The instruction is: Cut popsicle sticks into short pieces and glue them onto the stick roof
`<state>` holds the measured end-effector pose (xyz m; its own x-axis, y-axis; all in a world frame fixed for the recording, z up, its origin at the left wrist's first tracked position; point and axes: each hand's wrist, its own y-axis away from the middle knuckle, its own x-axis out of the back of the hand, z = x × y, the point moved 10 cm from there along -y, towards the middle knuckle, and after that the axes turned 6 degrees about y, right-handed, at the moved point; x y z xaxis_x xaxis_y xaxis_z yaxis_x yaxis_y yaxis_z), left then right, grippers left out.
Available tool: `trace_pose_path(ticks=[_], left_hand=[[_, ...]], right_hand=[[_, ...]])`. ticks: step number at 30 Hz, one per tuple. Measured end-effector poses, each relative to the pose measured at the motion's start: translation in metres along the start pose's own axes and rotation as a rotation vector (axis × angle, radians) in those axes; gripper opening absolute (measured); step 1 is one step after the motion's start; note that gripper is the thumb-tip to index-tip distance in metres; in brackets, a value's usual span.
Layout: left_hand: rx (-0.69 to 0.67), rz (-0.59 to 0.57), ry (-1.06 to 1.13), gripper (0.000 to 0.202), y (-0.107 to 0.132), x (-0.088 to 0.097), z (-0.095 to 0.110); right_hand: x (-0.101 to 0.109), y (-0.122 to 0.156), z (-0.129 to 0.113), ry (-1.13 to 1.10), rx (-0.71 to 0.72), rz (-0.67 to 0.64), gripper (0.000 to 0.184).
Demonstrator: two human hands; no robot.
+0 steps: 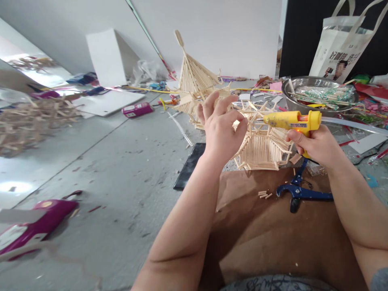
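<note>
My right hand (318,143) is wrapped round the handle of a yellow hot glue gun (291,120). An orange light glows on the gun, and its nozzle points left toward my left hand (222,127). The thumb and forefinger of that hand are pinched together just off the nozzle, the other fingers raised. What the pinch holds, if anything, is too small to make out. Below and behind both hands stands a model of thin wooden sticks (259,151), with slatted walls and an open top. Farther back, partly covered by my left hand, is a pointed stick roof (195,76).
Blue cutters (303,192) and several short stick pieces (264,195) lie on brown paper (257,234). A black phone (190,165) is left of it. A metal bowl (286,91) holds wrapped sticks. Purple packages (138,110) and a blurred stick heap (36,125) lie leftward.
</note>
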<state>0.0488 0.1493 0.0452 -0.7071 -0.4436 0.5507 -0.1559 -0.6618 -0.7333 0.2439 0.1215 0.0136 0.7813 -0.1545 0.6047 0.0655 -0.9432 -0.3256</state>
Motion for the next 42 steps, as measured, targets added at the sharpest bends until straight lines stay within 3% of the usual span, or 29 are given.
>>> trace_pose_path(ticks=[25,34,42], left_hand=[[-0.044,-0.014,-0.02,0.008,0.001,-0.002,0.005],[-0.033,0.003,-0.027,0.008,0.002,0.008,0.01],[0.007,-0.032,-0.02,0.008,0.0,0.0,0.003]], right_hand=[[-0.002,0.0,0.007,-0.045,0.002,0.002,0.042],[-0.001,0.002,0.011,-0.037,-0.039,-0.008,0.042],[-0.001,0.002,0.009,-0.039,-0.026,-0.012,0.043]])
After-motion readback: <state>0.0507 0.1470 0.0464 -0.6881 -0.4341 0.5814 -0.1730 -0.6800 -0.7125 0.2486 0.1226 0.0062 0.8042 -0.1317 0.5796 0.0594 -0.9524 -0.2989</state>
